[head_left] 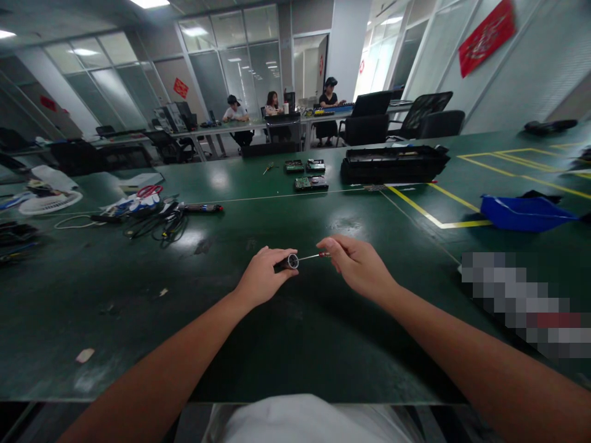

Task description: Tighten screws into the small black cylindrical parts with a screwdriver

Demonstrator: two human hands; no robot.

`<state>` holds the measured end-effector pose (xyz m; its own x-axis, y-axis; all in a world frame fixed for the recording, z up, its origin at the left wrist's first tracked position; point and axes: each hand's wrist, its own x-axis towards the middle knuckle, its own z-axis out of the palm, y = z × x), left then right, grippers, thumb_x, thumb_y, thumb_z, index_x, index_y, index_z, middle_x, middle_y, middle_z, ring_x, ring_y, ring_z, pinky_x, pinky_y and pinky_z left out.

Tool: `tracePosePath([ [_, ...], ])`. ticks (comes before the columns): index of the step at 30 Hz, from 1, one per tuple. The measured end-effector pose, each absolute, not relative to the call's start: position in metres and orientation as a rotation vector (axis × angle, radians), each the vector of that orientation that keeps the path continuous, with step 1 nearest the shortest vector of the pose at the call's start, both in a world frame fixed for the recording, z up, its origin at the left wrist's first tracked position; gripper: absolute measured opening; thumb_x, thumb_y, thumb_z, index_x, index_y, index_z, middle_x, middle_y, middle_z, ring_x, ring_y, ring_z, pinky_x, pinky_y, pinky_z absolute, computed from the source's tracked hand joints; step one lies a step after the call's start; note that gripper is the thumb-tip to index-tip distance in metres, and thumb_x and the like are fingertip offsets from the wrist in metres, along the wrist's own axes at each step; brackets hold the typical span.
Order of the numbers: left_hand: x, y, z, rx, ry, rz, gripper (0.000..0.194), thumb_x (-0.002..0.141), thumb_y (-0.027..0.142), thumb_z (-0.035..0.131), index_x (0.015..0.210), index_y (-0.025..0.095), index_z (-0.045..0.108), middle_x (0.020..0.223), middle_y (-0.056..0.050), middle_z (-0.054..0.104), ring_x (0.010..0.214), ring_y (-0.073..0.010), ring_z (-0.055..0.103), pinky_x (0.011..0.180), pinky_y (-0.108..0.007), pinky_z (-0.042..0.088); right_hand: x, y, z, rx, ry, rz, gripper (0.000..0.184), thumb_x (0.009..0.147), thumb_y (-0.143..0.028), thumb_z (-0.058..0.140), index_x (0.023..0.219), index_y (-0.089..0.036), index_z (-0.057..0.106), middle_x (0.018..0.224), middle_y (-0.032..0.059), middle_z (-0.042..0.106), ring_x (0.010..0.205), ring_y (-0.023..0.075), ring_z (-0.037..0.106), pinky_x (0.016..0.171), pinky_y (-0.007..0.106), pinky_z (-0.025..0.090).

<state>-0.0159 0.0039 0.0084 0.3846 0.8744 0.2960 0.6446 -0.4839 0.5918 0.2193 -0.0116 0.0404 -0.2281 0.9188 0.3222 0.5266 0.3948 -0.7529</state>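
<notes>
White clothing (309, 421) nearest, below edge of worktop (295, 360). Left hand (263, 275) curls grip round dark cylinder (281, 265); right hand (362, 264) pinches slim screwdriver (314, 256), shaft crosswise, pointing left, tip at cylinder's open end, depth unclear.

there were two hands (268, 271), one screwdriver (314, 256), one dark cylinder (282, 264), three circuit boards (311, 183), one blue bin (521, 214), one long black unit (392, 166), three background people (329, 97)
</notes>
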Motion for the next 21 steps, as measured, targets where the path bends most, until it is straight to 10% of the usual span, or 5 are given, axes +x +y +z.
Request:
tracePosePath([
  [6,-0.0153,0.0026,0.0079,2.290,1.286,0.806,0.042,0.084,0.026,0.076,0.126,0.028,0.067,0.125,-0.005,0.070,0.119,-0.0256,0.062,0.121,-0.057,0.025,0.2193,-0.0133,0.0401,-1.212,-1.886,0.636,0.036,0.098,-0.033,0.047,0.132,-0.022,0.054,0.087,0.0037,0.070,0.070,0.0192,0.061,0.063,0.033,0.044],
  [21,-0.0164,0.0044,0.0068,2.276,1.313,0.850,0.040,0.084,0.026,0.075,0.124,0.027,0.069,0.125,-0.005,0.071,0.120,-0.0266,0.062,0.118,-0.054,0.030,0.2187,-0.0171,0.0422,-1.142,-1.928,0.656,0.035,0.097,-0.032,0.050,0.131,-0.024,0.050,0.088,0.0035,0.067,0.081,0.0216,0.065,0.071,0.035,0.048],
])
